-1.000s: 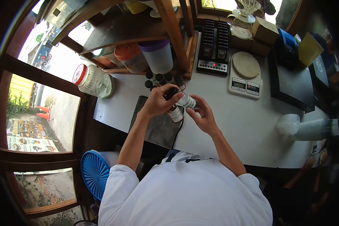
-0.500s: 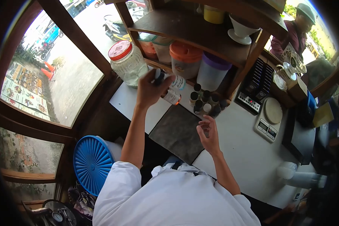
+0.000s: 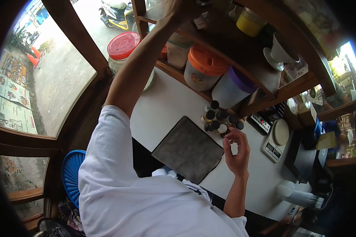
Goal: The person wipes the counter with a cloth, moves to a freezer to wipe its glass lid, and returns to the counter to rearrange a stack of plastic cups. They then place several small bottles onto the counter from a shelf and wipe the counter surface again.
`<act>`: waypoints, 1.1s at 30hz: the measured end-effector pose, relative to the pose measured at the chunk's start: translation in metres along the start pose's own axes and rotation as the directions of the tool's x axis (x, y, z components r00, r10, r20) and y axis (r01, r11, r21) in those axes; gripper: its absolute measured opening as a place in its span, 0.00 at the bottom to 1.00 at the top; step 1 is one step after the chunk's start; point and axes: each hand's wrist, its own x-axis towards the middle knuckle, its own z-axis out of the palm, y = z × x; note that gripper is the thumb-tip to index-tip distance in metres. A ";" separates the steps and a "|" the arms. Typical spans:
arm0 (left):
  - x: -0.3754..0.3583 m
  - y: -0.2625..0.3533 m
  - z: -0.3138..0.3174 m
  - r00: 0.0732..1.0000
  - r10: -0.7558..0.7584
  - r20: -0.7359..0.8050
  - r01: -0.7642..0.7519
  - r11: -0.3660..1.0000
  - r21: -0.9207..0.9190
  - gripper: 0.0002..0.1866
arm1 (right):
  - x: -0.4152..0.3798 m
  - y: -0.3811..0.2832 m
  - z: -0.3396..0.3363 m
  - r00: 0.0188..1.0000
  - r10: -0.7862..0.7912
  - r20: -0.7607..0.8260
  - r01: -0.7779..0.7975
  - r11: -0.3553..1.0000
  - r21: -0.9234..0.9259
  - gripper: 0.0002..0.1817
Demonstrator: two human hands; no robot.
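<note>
My left hand [image 3: 182, 8] reaches up to the wooden shelf [image 3: 221, 43] at the top of the view, its fingers closed on a labelled bottle [image 3: 200, 22]. Part of that hand is cut off by the frame's top edge. Over the white counter, my right hand [image 3: 237, 154] hovers with its fingers curled and apart, holding nothing. Just beyond its fingertips stands a group of small bottles with black caps [image 3: 210, 115] and one white cap [image 3: 222, 128]. A dark grey mat [image 3: 189, 150] lies on the counter between my arms.
Below the shelf are an orange-lidded tub [image 3: 205, 67] and a purple-lidded tub [image 3: 233, 87]. A red-lidded jar [image 3: 123, 45] stands by my left forearm. On the right are a scale [image 3: 281, 132], a black box [image 3: 298, 158] and plastic cups [image 3: 298, 193].
My left hand has risen from above the counter to the shelf, carrying a bottle. The two labelled bottles near it are gone from above the counter. The view has shifted and turned.
</note>
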 end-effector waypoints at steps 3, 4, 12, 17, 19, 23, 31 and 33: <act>0.017 -0.012 0.007 0.990 0.131 0.043 -0.137 0.974 0.183 0.20 | 0.039 -0.030 -0.010 0.979 -0.178 0.096 0.194 0.962 -0.193 0.17; 0.022 -0.020 0.016 0.993 0.118 -0.003 -0.116 0.981 0.157 0.21 | 0.057 -0.046 -0.010 0.973 -0.188 0.130 0.215 0.947 -0.239 0.16; 0.044 -0.027 0.028 0.954 -0.125 0.273 0.106 0.991 0.082 0.29 | 0.300 -0.079 0.042 0.687 -0.674 0.272 0.543 0.226 -0.809 0.18; 0.050 -0.065 0.051 0.989 0.043 0.139 -0.069 0.980 0.184 0.29 | 0.438 -0.049 0.043 0.881 -0.359 0.307 0.333 0.010 -0.943 0.23; 0.055 -0.075 0.049 0.975 0.061 0.214 -0.109 0.970 0.218 0.32 | 0.505 0.009 0.015 0.765 -0.542 0.348 0.403 -0.018 -0.915 0.26; 0.061 -0.067 0.038 0.906 -0.121 0.405 0.037 0.977 0.209 0.32 | 0.487 -0.026 0.032 0.853 -0.408 0.326 0.410 0.137 -0.902 0.30; 0.057 -0.060 0.034 0.957 -0.062 0.282 0.062 0.998 0.009 0.18 | 0.483 -0.061 0.002 0.695 -0.487 0.528 0.624 0.045 -0.780 0.31; 0.061 -0.061 0.040 0.949 -0.053 0.312 0.064 0.998 -0.025 0.19 | 0.478 -0.069 0.001 0.695 -0.445 0.565 0.655 0.067 -0.753 0.30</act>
